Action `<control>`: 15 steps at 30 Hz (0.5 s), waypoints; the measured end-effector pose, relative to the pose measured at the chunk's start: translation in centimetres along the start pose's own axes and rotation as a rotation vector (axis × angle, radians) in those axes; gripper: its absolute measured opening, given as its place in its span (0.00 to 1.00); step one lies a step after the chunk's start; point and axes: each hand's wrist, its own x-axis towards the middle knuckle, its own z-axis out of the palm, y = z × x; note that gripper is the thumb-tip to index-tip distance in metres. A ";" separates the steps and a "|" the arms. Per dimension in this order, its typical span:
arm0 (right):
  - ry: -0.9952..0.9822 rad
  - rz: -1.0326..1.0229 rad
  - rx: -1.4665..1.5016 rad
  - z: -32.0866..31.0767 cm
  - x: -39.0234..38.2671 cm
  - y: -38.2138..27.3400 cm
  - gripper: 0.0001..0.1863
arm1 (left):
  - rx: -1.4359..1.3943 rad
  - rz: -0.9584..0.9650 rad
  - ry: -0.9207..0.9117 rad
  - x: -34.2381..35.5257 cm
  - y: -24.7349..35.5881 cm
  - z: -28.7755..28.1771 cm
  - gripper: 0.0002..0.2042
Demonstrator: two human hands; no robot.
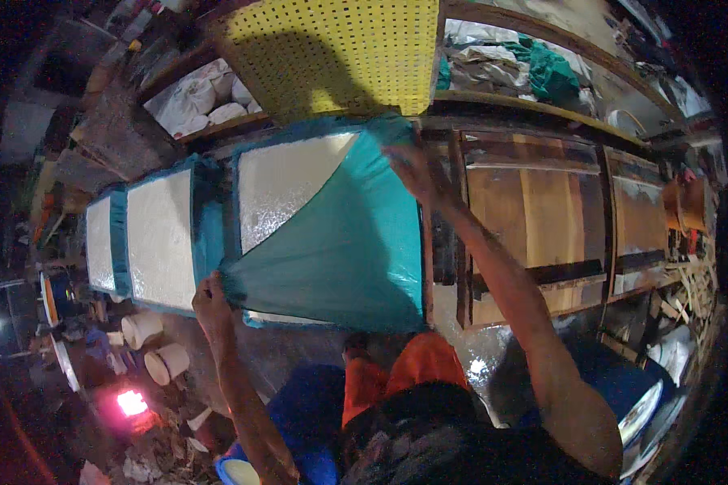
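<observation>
A sheet of teal cloth (pixel 332 259) is drawn slantwise over a square tray, covering its right part. A smooth, wet white mass (pixel 287 182) shows in the tray's uncovered left part. My left hand (pixel 211 305) is closed on the cloth's near left corner and pulls it taut beside the tray's left edge. At the far right corner my right hand (pixel 416 174) lies against the cloth. Its fingers are smeared, so whether they grip the fabric cannot be made out.
Two more cloth-lined trays of white mass (pixel 160 238) stand to the left. Wooden boards (pixel 534 214) lie to the right. A yellow perforated panel (pixel 332 56) leans behind. Pale buckets (pixel 167 364), a glowing pink-red light (pixel 133 402) and blue tubs (pixel 623 388) are lower down.
</observation>
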 end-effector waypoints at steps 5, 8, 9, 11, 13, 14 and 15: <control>0.078 0.393 0.019 -3.0 -19.9 -5.5 0.13 | -0.099 -0.063 -0.178 0.9 -1.9 -0.1 0.19; 0.046 0.686 -0.297 -2.1 -30.3 -10.0 0.13 | 0.068 0.047 -0.247 4.1 -9.2 0.5 0.19; 0.073 0.818 -0.287 -1.7 -32.8 -11.8 0.14 | 0.064 0.074 -0.270 4.9 -10.5 0.6 0.19; 0.131 0.971 -0.296 -0.1 -37.6 -15.7 0.14 | -0.166 0.131 -0.455 5.1 -10.5 1.1 0.21; 0.215 1.046 -0.406 3.5 -43.8 -16.5 0.15 | -0.109 0.196 -0.505 6.5 -11.2 1.8 0.22; 0.227 1.069 -0.425 5.6 -47.1 -17.2 0.15 | 0.035 0.225 -0.486 6.6 -12.0 2.4 0.22; 0.276 1.088 -0.376 7.6 -50.3 -18.1 0.14 | 0.013 0.212 -0.564 6.8 -12.0 3.0 0.22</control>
